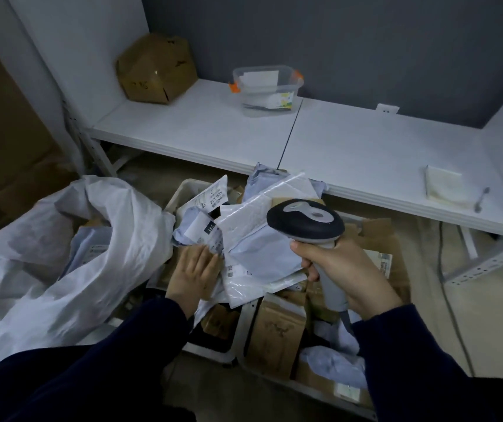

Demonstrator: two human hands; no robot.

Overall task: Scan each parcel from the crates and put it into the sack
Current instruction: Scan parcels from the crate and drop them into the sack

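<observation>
My right hand (pixel 344 272) grips the grey handle of a barcode scanner (pixel 305 222), whose dark head points down over the parcels. A pale grey poly mailer (pixel 259 254) lies on top of the heap in the white crates (pixel 183 190). My left hand (pixel 195 271) reaches into the heap at the mailer's left edge, fingers straight against the parcels, blurred. Brown cardboard parcels (pixel 277 330) fill the near crate. The white woven sack (pixel 91 248) stands open at the left with a few parcels inside.
A white shelf (pixel 366 153) runs behind the crates, holding a brown cardboard box (pixel 155 68), a clear plastic tub (pixel 267 89), a small notepad (pixel 445 187) and a pen (pixel 481 199). Large cardboard boxes (pixel 3 141) stand at the far left. A cable (pixel 451 300) trails on the floor at right.
</observation>
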